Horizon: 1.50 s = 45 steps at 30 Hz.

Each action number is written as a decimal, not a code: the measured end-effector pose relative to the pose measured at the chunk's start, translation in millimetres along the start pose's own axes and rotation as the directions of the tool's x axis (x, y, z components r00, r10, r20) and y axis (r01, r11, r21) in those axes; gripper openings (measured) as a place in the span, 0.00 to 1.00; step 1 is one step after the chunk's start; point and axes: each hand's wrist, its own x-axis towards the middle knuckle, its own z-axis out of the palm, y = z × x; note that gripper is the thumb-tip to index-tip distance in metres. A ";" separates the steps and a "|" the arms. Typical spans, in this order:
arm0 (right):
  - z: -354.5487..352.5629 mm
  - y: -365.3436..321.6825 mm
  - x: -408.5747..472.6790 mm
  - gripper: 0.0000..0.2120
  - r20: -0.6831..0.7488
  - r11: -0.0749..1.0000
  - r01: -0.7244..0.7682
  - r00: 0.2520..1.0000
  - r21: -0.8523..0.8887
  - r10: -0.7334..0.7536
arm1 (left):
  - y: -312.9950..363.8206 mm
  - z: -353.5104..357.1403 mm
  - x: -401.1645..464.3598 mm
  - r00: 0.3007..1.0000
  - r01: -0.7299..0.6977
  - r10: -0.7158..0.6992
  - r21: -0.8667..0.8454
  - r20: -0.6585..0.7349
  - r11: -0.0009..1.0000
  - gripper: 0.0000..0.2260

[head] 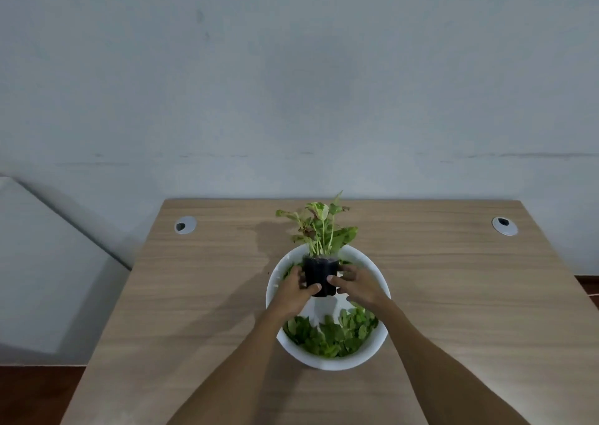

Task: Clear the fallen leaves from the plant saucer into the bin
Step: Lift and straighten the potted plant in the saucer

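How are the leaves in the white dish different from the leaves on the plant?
The loose leaves lie flat in a pile in the white saucer; the plant's leaves stand up on stems from the black pot. The loose ones are plain green; the plant's show pale and reddish patches. Both are leafy and green.

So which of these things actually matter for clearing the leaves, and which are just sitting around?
Part of the job:
- white saucer
- fallen leaves heaped in its near side
- black plant pot, gripped by the left hand and right hand

Just there:
- wooden desk
- two cable grommets at its far corners

No bin is in view.
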 end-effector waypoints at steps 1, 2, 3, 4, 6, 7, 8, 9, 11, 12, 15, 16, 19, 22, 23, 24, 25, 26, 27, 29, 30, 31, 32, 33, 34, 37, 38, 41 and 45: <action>-0.8 -3.7 -1.4 0.20 -0.008 1.000 0.027 1.000 0.004 -0.027 | 3.0 -2.5 0.0 0.999 -0.022 0.022 0.003 -0.038 1.000 0.19; -1.2 -7.5 -3.2 0.19 -0.024 0.999 0.051 0.998 -0.001 -0.051 | 5.2 -4.4 -0.6 0.996 -0.044 0.044 -0.002 -0.074 0.999 0.18; -1.6 -10.7 -5.1 0.19 -0.043 0.997 0.073 0.996 -0.003 -0.073 | 7.5 -5.5 -1.9 0.993 -0.068 0.066 -0.013 -0.100 0.998 0.17; -1.7 -12.7 -6.8 0.19 -0.064 0.996 0.092 0.994 -0.001 -0.091 | 8.1 -5.4 -3.3 0.989 -0.095 0.091 -0.024 -0.117 0.995 0.18; 0.5 -15.7 -12.3 0.18 -0.094 0.992 0.122 0.988 0.020 -0.119 | 5.1 -3.0 -4.5 0.983 -0.121 0.114 -0.041 -0.143 0.992 0.18; 2.2 -15.6 -15.0 0.17 -0.105 0.990 0.139 0.985 0.028 -0.135 | 1.7 -0.8 -4.7 0.981 -0.126 0.116 -0.057 -0.154 0.990 0.18; 4.4 -14.1 -17.4 0.16 -0.114 0.987 0.154 0.982 0.036 -0.149 | -2.3 1.9 -5.1 0.980 -0.131 0.118 -0.070 -0.159 0.989 0.17; 6.6 -10.9 -18.8 0.16 -0.126 0.986 0.162 0.980 0.048 -0.155 | -6.0 4.8 -5.4 0.979 -0.134 0.119 -0.082 -0.165 0.988 0.17; 11.4 -4.1 -21.2 0.17 -0.150 0.982 0.175 0.975 0.076 -0.162 | -14.0 9.8 -5.0 0.977 -0.130 0.113 -0.084 -0.179 0.988 0.19; 14.1 -0.5 -22.1 0.18 -0.159 0.978 0.187 0.972 0.092 -0.170 | -17.6 11.9 -4.8 0.976 -0.129 0.111 -0.087 -0.186 0.988 0.19; 20.4 12.3 -21.4 0.19 -0.191 0.968 0.212 0.964 0.137 -0.184 | -32.0 18.5 2.9 0.972 -0.144 0.116 -0.125 -0.205 0.982 0.20; 22.5 15.6 -21.9 0.19 -0.208 0.964 0.212 0.962 0.161 -0.176 | -36.2 21.1 5.6 0.971 -0.148 0.119 -0.133 -0.206 0.980 0.19; 25.4 27.5 -21.3 0.18 -0.264 0.960 0.193 0.955 0.203 -0.136 | -38.2 28.8 5.0 0.971 -0.151 0.115 -0.163 -0.211 0.975 0.17; 28.7 37.6 -21.6 0.18 -0.272 0.954 0.151 0.959 0.260 -0.078 | -37.0 34.2 0.3 0.970 -0.159 0.119 -0.183 -0.212 0.970 0.17; 29.5 39.6 -21.9 0.18 -0.275 0.951 0.139 0.959 0.276 -0.060 | -37.8 35.8 0.0 0.970 -0.160 0.120 -0.183 -0.209 0.970 0.17; 30.3 42.3 -21.4 0.18 -0.279 0.949 0.134 0.959 0.284 -0.051 | -39.1 37.3 0.3 0.971 -0.160 0.122 -0.180 -0.207 0.970 0.17; 31.1 44.0 -21.1 0.19 -0.281 0.950 0.132 0.958 0.282 -0.049 | -39.7 38.3 -0.3 0.971 -0.159 0.122 -0.178 -0.205 0.971 0.17; 32.0 45.2 -20.7 0.19 -0.284 0.951 0.134 0.957 0.277 -0.052 | -40.9 39.0 0.2 0.972 -0.156 0.118 -0.182 -0.205 0.971 0.17; 32.8 46.1 -20.1 0.19 -0.286 0.954 0.134 0.957 0.267 -0.055 | -42.6 39.5 0.7 0.972 -0.151 0.113 -0.183 -0.205 0.971 0.17; 35.1 49.6 -17.4 0.19 -0.293 0.961 0.124 0.955 0.249 -0.047 | -46.3 39.7 1.7 0.974 -0.141 0.102 -0.188 -0.202 0.972 0.17; 36.3 52.1 -15.6 0.19 -0.295 0.963 0.115 0.955 0.243 -0.039 | -48.1 39.4 1.8 0.974 -0.139 0.099 -0.194 -0.202 0.971 0.17; 37.3 54.4 -14.4 0.19 -0.293 0.966 0.107 0.956 0.236 -0.034 | -49.0 38.8 1.4 0.975 -0.136 0.095 -0.199 -0.202 0.971 0.17; 38.1 56.7 -12.8 0.19 -0.287 0.968 0.103 0.957 0.230 -0.034 | -50.2 38.4 1.4 0.974 -0.138 0.094 -0.209 -0.205 0.968 0.17; 38.6 58.8 -11.2 0.19 -0.284 0.970 0.097 0.958 0.221 -0.032 | -50.6 38.3 1.2 0.974 -0.138 0.092 -0.217 -0.208 0.966 0.17; 39.2 59.9 -10.0 0.19 -0.286 0.972 0.096 0.958 0.216 -0.031 | -51.4 38.5 0.9 0.974 -0.139 0.091 -0.227 -0.209 0.964 0.17; 41.7 58.1 -11.7 0.18 -0.287 0.974 0.104 0.957 0.200 -0.043 | -51.7 39.2 -1.2 0.973 -0.123 0.075 -0.217 -0.216 0.968 0.16; 43.1 57.8 -12.5 0.18 -0.287 0.974 0.098 0.957 0.205 -0.036 | -52.9 39.2 -1.5 0.974 -0.118 0.073 -0.209 -0.214 0.971 0.16; 46.0 61.9 -13.3 0.16 -0.291 0.977 0.066 0.957 0.203 -0.004 | -53.3 38.4 -3.2 0.977 -0.102 0.064 -0.183 -0.203 0.978 0.14; 46.7 64.0 -11.4 0.15 -0.287 0.982 0.059 0.958 0.177 -0.006 | -56.4 34.9 -1.9 0.983 -0.077 0.047 -0.162 -0.180 0.984 0.14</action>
